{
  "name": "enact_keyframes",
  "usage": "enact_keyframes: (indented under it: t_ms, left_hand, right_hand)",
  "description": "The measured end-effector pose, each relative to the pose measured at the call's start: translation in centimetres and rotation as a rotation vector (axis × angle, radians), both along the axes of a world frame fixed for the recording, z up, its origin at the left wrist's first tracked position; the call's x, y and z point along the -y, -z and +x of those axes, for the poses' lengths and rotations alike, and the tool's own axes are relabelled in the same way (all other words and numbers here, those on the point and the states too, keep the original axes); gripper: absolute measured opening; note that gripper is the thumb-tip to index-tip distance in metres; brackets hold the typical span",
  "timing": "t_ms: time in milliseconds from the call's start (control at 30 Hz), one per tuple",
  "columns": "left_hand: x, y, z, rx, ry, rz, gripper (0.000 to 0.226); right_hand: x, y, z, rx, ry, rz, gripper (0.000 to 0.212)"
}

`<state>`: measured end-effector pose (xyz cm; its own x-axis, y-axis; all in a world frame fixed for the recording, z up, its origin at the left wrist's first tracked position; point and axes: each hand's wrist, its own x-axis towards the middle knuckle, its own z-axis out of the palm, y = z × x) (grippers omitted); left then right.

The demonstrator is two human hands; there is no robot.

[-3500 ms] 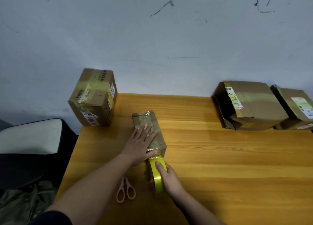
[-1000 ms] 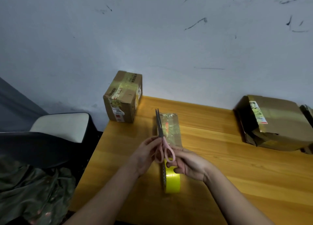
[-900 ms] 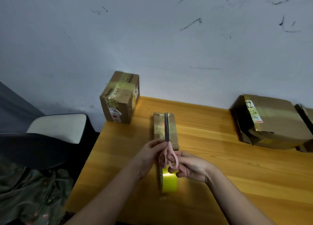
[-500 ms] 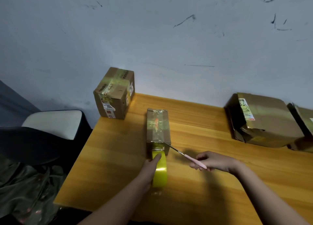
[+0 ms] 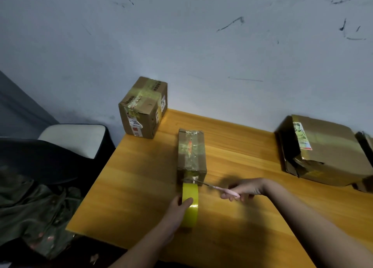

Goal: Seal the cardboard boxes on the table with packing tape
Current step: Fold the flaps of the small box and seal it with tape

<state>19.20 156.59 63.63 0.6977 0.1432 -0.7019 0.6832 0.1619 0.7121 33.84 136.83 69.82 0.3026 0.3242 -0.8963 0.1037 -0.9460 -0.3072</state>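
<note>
Small box is taped along its top; right hand holds scissors at the strip, left hand grips the tape roll. Cut pending; torn box on the right looks unsealed.

The tabletop is warm orange-yellow wood with fine darker grain lines running across it. The roll of tape is bright yellow-green. The scissors have pale pink handles and grey metal blades. The small box is brown cardboard under glossy clear tape, with a greenish band and an orange-red streak on top. The cube-shaped box is brown, crossed by yellowish-green tape, with a white and red label. The crumpled box is brown with a white label edged green and red. The wall is pale blue-grey with dark scuff marks. The cloth is dull olive green.
</note>
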Motion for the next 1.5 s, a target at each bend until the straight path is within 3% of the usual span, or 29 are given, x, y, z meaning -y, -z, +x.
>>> enact_keyframes:
  t_ms: [133,267,467,900,1167,1233,1333,1500]
  left_hand:
    - [-0.1,-0.1,0.0,-0.014,0.01,-0.023,0.05]
    - [-0.1,-0.4,-0.1,-0.006,0.031,-0.011,0.04]
    - [-0.2,-0.2,-0.2,-0.022,0.028,-0.013,0.044]
    - [-0.3,-0.7,-0.3,-0.025,0.03,-0.024,0.016]
    - [-4.7,-1.1,0.1,0.002,0.117,0.282,0.026]
    - [-6.4,-1.0,0.5,0.004,0.167,0.406,0.038]
    - [-8.2,-0.5,0.8,-0.066,0.399,0.767,0.052]
    - [-10.4,-0.5,0.0,-0.038,0.715,1.319,0.039]
  right_hand:
    - [-1.3,0.5,0.6,0.002,-0.047,-0.011,0.057]
    - [-2.3,1.2,1.5,0.006,-0.082,0.039,0.074]
    - [-2.6,1.8,2.9,0.043,-0.092,0.093,0.027]
    - [-1.8,2.4,3.8,0.038,0.005,0.316,0.025]
    - [-3.1,3.0,2.9,0.094,-0.065,0.172,0.027]
    - [-3.4,3.3,2.1,0.124,-0.12,0.112,0.028]
    - [-3.9,4.3,0.5,0.197,-0.065,0.129,0.029]
    - [-6.8,6.3,-4.9,0.429,-0.079,0.063,0.018]
